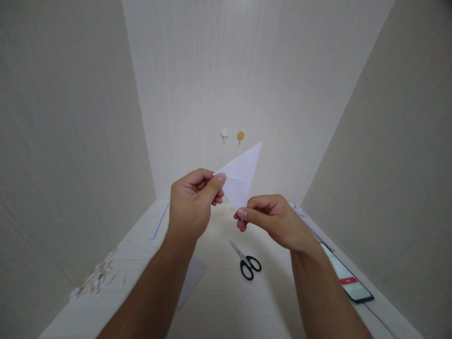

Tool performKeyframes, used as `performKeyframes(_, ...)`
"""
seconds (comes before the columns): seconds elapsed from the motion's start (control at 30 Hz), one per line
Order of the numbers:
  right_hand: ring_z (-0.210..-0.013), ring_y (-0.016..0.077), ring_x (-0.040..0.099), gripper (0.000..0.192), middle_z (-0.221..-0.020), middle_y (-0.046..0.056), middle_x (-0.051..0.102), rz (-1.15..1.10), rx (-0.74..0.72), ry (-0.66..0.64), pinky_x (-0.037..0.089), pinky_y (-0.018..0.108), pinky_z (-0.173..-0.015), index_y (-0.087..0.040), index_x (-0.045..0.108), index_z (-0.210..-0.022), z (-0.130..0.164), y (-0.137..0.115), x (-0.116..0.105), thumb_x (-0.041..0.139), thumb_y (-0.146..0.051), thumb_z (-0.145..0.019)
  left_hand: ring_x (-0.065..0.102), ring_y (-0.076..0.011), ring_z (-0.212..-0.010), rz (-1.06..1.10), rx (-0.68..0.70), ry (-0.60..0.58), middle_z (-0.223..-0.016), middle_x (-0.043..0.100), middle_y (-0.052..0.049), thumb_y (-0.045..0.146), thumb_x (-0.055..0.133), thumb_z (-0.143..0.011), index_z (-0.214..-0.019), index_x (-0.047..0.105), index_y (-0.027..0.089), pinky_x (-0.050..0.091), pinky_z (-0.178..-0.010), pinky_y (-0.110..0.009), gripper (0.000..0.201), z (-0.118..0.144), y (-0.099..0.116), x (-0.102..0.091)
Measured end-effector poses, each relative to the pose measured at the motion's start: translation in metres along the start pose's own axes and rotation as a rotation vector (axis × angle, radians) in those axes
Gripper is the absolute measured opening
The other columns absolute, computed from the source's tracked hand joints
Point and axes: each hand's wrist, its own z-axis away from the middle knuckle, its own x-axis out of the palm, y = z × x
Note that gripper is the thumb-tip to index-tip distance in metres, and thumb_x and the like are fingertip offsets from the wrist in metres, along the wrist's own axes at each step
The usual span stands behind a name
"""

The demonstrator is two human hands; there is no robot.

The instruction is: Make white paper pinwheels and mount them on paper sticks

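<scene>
A folded white paper (242, 174), kite-like in outline with a pointed tip up and to the right, is held above the table between my hands. My left hand (196, 200) pinches its left corner, thumb on the front face. At the bottom corner, my right hand (270, 216) grips the paper between thumb and fingers. A faint crease crosses the sheet near the left thumb. Below the hands lie scissors (246, 263) with black handles, blades pointing up and left. Partly behind my left forearm rests a flat white sheet (192, 278).
Cotton swabs (97, 278) lie scattered at the left. A thin white strip (159, 220) is near the left wall, and a phone (348, 275) with a lit screen is at the right. Two hooks, one white (224, 133) and one yellow (240, 135), are on the back wall.
</scene>
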Motion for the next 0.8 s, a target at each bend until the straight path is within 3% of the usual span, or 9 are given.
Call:
performKeyframes(0.33,-0.068,0.0144,0.065,0.020,-0.073,0.004,0.075,0.114,0.051,-0.004,0.050,0.027,-0.066,-0.016,0.078,-0.074,0.002,0.001,-0.009,0.082,-0.033,-0.085,0.056,-0.0090,-0.049,-0.027,0.020,0.002,-0.055,0.064,0.004,0.026,0.079,-0.080,-0.070,0.071,0.018,0.046,-0.048,-0.020,0.016,0.001,-0.001,-0.001)
performKeyframes(0.5,-0.052,0.0107,0.056,0.029,-0.061,-0.004,0.065,-0.068,-0.106,0.235,0.047,0.023,-0.051,-0.019,0.078,-0.102,-0.005,0.006,-0.011,0.086,-0.036,-0.080,0.054,-0.0087,-0.047,-0.093,0.046,-0.051,-0.052,0.062,0.003,0.025,0.079,-0.079,-0.070,0.072,0.017,0.044,-0.046,-0.019,0.014,0.001,0.002,0.000)
performKeyframes(0.67,-0.045,0.0090,0.054,0.021,-0.053,-0.002,0.065,-0.115,-0.180,0.326,0.045,0.021,-0.046,-0.017,0.075,-0.076,-0.006,0.006,-0.011,0.086,-0.034,-0.081,0.053,-0.0077,-0.046,-0.098,0.021,-0.140,-0.051,0.062,0.003,0.024,0.079,-0.080,-0.070,0.073,0.016,0.043,-0.045,-0.018,0.014,0.001,0.001,0.002)
performKeyframes(0.8,-0.047,0.0116,0.062,0.020,-0.058,0.001,0.072,-0.159,-0.191,0.305,0.053,0.024,-0.049,-0.017,0.075,-0.074,-0.005,0.004,-0.012,0.086,-0.032,-0.081,0.055,-0.0075,-0.046,-0.060,0.010,-0.143,-0.051,0.066,0.002,0.022,0.080,-0.080,-0.071,0.076,0.016,0.046,-0.046,-0.016,0.011,0.002,0.002,0.005)
